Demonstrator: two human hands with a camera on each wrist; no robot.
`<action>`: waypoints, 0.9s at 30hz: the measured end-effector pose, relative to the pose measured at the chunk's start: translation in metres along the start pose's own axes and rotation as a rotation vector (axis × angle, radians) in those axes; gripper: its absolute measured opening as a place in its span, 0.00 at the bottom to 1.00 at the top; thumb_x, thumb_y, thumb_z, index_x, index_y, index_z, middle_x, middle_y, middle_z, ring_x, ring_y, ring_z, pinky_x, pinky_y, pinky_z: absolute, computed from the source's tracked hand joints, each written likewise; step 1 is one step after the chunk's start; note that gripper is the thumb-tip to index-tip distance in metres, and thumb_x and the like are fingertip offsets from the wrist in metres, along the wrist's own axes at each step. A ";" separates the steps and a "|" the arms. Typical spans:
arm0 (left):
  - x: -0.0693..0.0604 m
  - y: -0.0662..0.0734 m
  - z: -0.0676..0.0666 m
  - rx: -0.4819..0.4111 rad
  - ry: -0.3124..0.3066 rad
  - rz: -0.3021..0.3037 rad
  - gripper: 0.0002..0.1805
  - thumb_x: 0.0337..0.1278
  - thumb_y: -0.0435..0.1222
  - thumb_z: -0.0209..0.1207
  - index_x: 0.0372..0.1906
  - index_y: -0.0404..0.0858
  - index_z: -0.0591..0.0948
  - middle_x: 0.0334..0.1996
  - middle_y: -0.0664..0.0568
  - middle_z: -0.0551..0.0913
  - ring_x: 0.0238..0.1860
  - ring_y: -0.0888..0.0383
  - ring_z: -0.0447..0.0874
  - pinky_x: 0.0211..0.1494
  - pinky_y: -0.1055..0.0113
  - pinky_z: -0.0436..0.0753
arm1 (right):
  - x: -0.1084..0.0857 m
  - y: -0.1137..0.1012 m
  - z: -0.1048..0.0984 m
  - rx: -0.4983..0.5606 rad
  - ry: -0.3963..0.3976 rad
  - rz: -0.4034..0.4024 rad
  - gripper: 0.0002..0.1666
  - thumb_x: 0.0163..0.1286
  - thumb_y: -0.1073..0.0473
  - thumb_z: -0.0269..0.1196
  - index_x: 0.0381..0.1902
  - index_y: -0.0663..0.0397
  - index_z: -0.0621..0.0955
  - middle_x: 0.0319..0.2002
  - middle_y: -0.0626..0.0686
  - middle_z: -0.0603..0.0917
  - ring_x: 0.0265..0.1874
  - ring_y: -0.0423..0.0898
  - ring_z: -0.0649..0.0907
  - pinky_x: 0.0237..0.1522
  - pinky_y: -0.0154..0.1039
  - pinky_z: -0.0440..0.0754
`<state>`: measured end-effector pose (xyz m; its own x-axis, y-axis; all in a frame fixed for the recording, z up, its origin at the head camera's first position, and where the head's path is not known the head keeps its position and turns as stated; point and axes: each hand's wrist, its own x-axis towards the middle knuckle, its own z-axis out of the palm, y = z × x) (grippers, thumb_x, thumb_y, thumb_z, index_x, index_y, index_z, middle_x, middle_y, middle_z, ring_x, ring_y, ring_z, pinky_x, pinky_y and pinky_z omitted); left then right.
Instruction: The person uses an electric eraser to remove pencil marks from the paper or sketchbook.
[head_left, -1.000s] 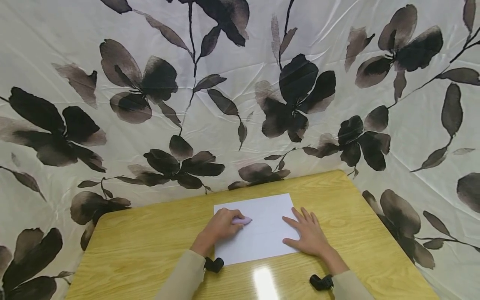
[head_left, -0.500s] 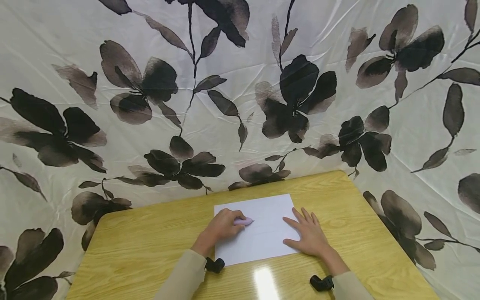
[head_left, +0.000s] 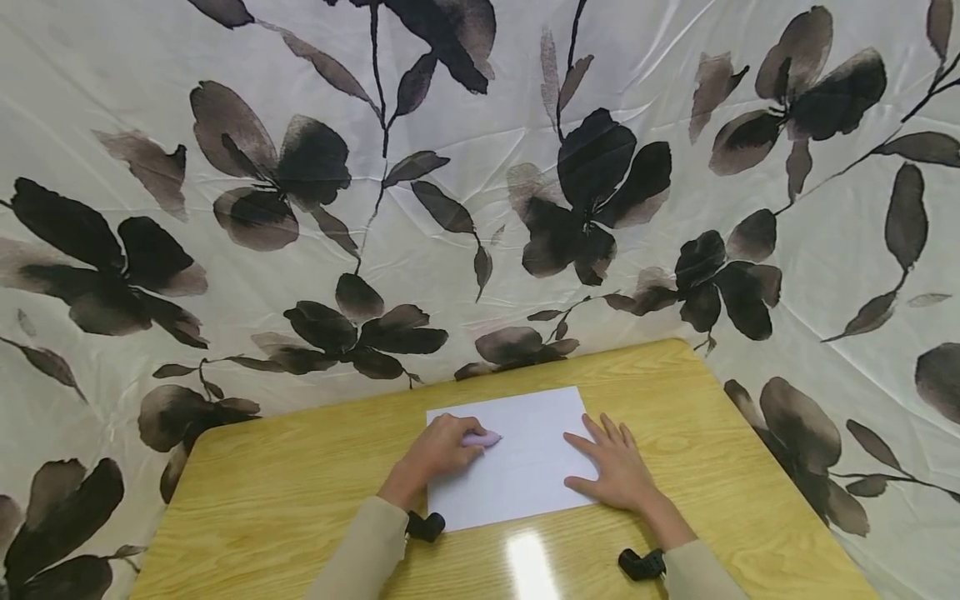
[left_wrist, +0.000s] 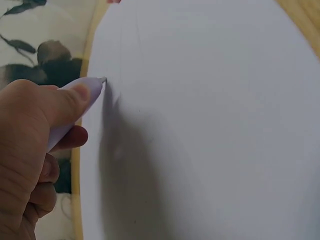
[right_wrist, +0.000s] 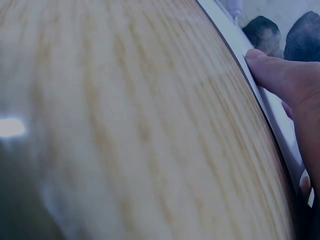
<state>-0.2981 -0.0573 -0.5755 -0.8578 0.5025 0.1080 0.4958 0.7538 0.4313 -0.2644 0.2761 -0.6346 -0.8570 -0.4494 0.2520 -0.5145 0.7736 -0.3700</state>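
Observation:
My left hand [head_left: 442,446] pinches a lilac pen-shaped tool [left_wrist: 92,90] between thumb and fingers, over the left part of a white sheet of paper [head_left: 517,475]. A short greyish tip shows at the tool's front end, pointing to the right in the head view. In the left wrist view that tip is at the paper's surface; whether it touches is hard to tell. Faint lines run along the sheet near it. My right hand [head_left: 618,471] rests with spread fingers on the paper's right edge; its thumb [right_wrist: 265,65] lies on the sheet in the right wrist view.
The paper lies on a yellow wood-grain table [head_left: 300,483] with a bright light reflection at the front. Behind the table hangs a white cloth [head_left: 465,108] printed with dark flowers. Black camera mounts [head_left: 426,527] sit at both wrists.
Over the last half second my left hand and the lilac tool have shifted slightly left, after a small move right. The right hand stays in place on the paper.

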 end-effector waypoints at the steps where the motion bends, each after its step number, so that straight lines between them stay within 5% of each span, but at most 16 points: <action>1: 0.000 0.001 0.000 -0.002 -0.009 0.010 0.08 0.54 0.39 0.67 0.40 0.46 0.86 0.34 0.56 0.86 0.30 0.63 0.75 0.36 0.67 0.74 | 0.000 0.000 0.000 0.001 0.002 0.001 0.43 0.59 0.26 0.59 0.68 0.39 0.73 0.72 0.60 0.60 0.70 0.67 0.54 0.64 0.68 0.43; 27: 0.006 0.002 0.000 0.002 0.000 0.022 0.08 0.53 0.38 0.68 0.40 0.45 0.87 0.33 0.55 0.86 0.27 0.64 0.73 0.32 0.69 0.72 | -0.002 0.001 0.000 -0.002 -0.010 0.013 0.43 0.59 0.26 0.59 0.68 0.38 0.72 0.73 0.59 0.60 0.71 0.66 0.53 0.64 0.68 0.43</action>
<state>-0.3021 -0.0527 -0.5738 -0.8465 0.5192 0.1176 0.5152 0.7431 0.4271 -0.2636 0.2776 -0.6351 -0.8637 -0.4442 0.2379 -0.5035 0.7800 -0.3716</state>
